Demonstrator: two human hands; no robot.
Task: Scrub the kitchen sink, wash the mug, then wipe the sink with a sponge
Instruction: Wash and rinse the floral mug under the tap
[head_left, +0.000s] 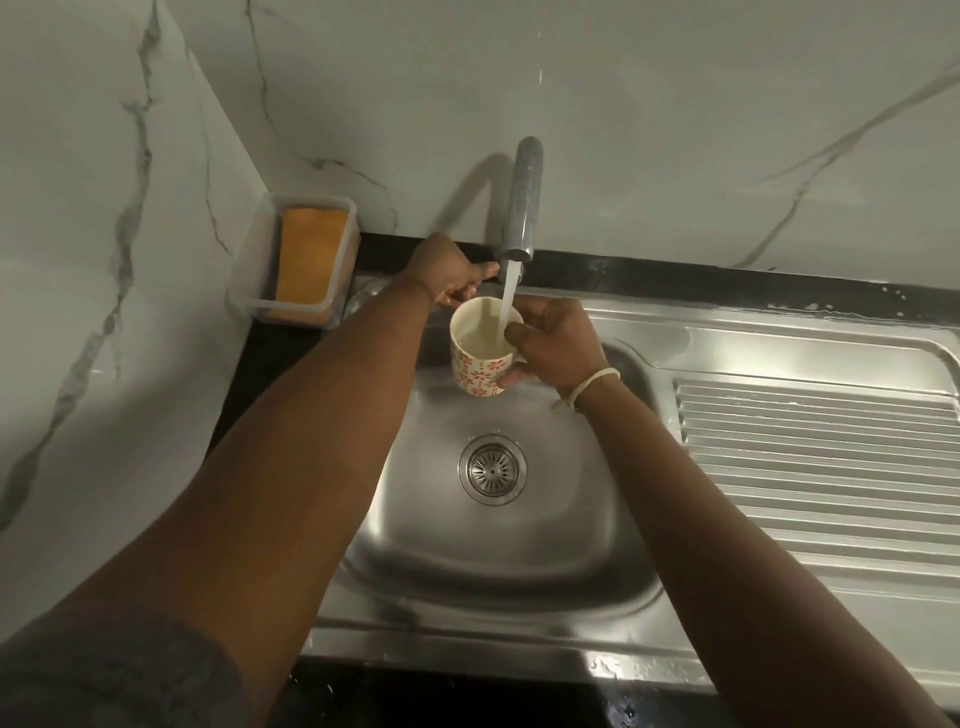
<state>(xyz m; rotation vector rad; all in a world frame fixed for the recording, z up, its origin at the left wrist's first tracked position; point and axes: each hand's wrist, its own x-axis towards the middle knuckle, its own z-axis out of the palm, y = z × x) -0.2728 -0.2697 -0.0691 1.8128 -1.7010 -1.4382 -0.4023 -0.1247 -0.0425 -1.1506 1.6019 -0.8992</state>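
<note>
Right hand (558, 345) curled round mug (480, 358), thumb over the rim, holding it upright above the sink (498, 551) bowl, under the tap (522, 208). Water (509, 301) running straight into the mug, already partly filled. Left hand (447, 273) reaching behind the mug toward the tap base, fingers bent, perhaps on a knob hidden there; grip not clear. Sponge (311, 260) standing in a clear tub (249, 280) on the desk at the wall corner, well left of the mug. Drain (492, 469) below. Ribbed drainboard (815, 467) to the right
</note>
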